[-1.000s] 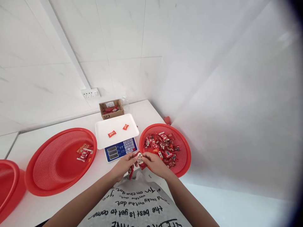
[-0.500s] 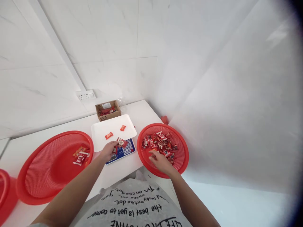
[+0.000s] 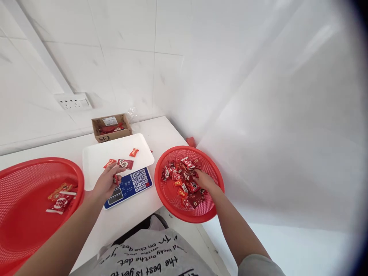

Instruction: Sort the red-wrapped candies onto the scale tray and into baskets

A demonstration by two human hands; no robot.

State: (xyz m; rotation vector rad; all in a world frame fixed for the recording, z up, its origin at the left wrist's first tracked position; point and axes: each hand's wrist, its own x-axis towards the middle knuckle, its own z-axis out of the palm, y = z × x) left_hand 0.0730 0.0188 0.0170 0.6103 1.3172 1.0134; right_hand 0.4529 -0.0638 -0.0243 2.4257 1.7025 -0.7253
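On the white table (image 3: 130,211), our left hand (image 3: 105,184) pinches a candy packet (image 3: 125,164) over the scale tray (image 3: 94,166); our right hand (image 3: 204,181), grip unclear, lies among candies (image 3: 178,178) in the right red basket (image 3: 188,215).

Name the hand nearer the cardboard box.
Left. The left hand holds a red packet by the scale tray, in front of the cardboard box; the right hand is in the candy basket, farther right.

Packing station: weighing scale (image 3: 126,183), candy baskets (image 3: 172,209), white tiled walls (image 3: 115,57).
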